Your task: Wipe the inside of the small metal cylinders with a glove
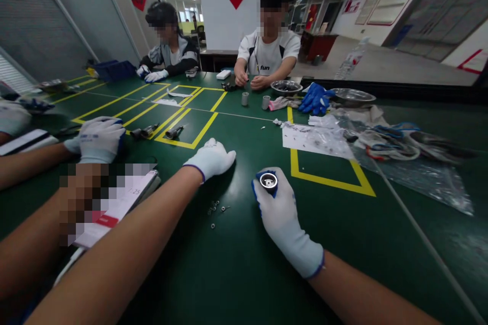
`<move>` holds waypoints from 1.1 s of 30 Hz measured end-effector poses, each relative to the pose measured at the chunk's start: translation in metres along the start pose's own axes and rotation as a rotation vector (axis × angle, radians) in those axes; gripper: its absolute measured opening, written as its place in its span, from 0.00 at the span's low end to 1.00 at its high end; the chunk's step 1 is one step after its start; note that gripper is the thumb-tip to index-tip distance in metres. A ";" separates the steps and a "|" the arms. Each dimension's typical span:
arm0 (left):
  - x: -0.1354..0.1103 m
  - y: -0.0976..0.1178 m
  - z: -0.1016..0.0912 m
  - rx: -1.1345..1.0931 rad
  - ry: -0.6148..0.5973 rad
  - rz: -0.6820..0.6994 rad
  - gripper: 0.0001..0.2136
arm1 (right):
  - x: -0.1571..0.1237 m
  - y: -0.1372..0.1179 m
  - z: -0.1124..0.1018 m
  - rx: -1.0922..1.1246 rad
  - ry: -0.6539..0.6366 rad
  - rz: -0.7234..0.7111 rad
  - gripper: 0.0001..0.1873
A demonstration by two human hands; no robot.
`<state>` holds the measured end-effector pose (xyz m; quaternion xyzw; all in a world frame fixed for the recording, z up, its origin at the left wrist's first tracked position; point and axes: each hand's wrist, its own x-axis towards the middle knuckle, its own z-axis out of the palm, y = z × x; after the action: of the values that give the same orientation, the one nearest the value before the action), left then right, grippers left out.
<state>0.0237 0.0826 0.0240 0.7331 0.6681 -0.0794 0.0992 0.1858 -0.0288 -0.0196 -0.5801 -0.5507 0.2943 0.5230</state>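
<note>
My right hand (279,205), in a white and blue work glove, is wrapped round a small metal cylinder (268,181). Its round end faces up and shows small parts or holes inside; the glove hides the rest. My left hand (212,159), gloved alike, reaches forward low over the green table. Its thumb sticks out to the right, while the other fingers bend out of sight. Between my forearms lie several small metal rings (215,206), like nuts or washers. Left of my left hand, a grey metal fitting (174,132) rests inside a yellow taped outline.
A neighbour's gloved hand (101,138) is at the left, near more metal fittings (144,132) and a phone (118,203). Two people sit opposite. Grey cylinders (244,98), blue gloves (316,99), metal dishes (353,95), white paper (318,142) and plastic bags (423,177) lie farther back.
</note>
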 end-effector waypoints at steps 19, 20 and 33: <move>-0.109 -0.003 0.018 -0.510 0.671 0.596 0.15 | -0.002 -0.002 -0.002 0.151 -0.284 -0.166 0.04; -0.110 -0.004 0.020 -0.497 0.673 0.684 0.14 | -0.002 -0.003 -0.002 0.158 -0.291 -0.164 0.04; -0.110 -0.004 0.027 -0.344 0.653 0.840 0.10 | -0.004 -0.008 -0.005 0.078 -0.321 -0.217 0.03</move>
<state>0.0100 -0.0297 0.0248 0.8962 0.3178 0.3082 0.0286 0.1868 -0.0348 -0.0116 -0.4422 -0.6744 0.3463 0.4793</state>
